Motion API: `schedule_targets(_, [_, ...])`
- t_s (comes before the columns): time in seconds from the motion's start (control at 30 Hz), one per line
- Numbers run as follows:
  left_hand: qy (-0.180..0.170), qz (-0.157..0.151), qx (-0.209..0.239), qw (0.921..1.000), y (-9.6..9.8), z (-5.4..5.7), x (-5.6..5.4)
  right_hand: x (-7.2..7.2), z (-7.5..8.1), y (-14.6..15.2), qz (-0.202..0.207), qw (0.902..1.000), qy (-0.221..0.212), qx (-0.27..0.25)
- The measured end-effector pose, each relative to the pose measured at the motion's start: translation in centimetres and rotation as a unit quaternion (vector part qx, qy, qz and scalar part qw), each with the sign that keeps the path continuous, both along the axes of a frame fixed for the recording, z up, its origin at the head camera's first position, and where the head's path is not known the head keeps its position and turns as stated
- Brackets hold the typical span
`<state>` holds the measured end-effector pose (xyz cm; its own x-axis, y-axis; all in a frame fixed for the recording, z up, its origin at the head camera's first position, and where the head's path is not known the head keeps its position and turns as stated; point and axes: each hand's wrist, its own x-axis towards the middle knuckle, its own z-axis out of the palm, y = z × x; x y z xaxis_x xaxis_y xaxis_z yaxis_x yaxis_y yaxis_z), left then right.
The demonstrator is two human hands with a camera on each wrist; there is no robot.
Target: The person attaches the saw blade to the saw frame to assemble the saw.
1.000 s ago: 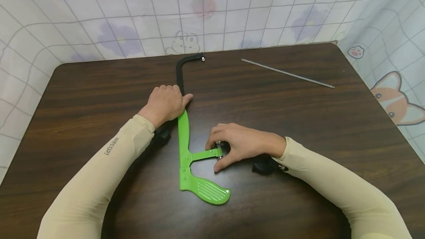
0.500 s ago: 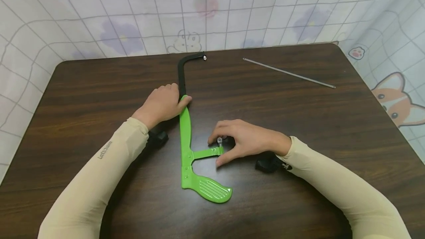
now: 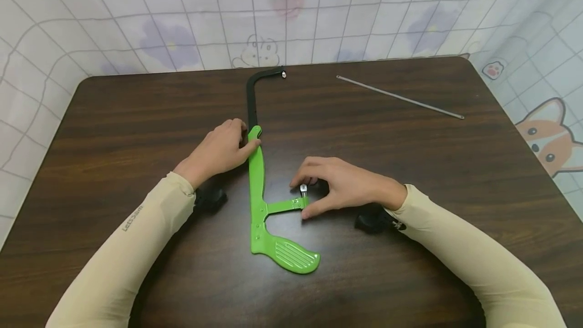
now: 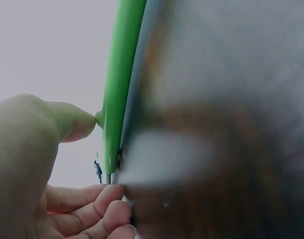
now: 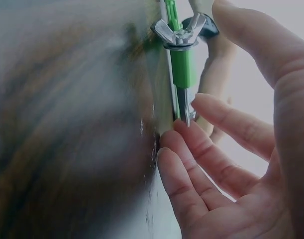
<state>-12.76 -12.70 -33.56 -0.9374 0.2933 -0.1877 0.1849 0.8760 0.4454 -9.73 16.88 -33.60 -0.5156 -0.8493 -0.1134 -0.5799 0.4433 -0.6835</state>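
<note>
A green hacksaw frame with a black front bar lies on the dark wood table. My left hand holds the frame where green meets black, thumb on the green edge and fingers along the bar's left side. Beside the frame's short arm, my right hand curves loosely round the metal blade pin. In the right wrist view a wing nut sits on the green sleeve's end; the thumb stands apart from it, fingertips close by the pin's tip. The hacksaw blade lies loose at the back right.
Behind the table hangs a white grid-patterned sheet with flowers and cartoon animals. Black wrist devices sit under both forearms. The frame's ribbed green handle points toward the near side.
My left hand has slid back and loosened, uncovering the green end of the frame. My right hand has opened slightly round the blade pin, which now sticks out farther toward the front bar.
</note>
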Motion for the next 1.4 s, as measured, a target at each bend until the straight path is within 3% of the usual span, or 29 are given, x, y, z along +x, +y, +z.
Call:
schedule_targets(0.33, [0.011,0.001,0.029,0.9995,0.2,-0.3,1.7,-0.6,0.1,0.8,-0.032,0.9993,0.003,-0.018])
schedule_targets(0.63, [0.009,0.007,0.03,0.9995,0.3,-0.3,3.3,-1.4,0.2,2.1,-0.075,0.9968,0.008,-0.024])
schedule_targets(1.2, [0.019,-0.007,0.041,0.999,1.0,-0.2,6.7,-3.6,0.2,5.2,-0.179,0.9823,0.034,-0.041])
schedule_targets(1.4, [0.013,-0.005,0.047,0.9988,0.9,0.0,7.4,-3.4,-0.1,4.9,-0.168,0.9846,0.028,-0.042])
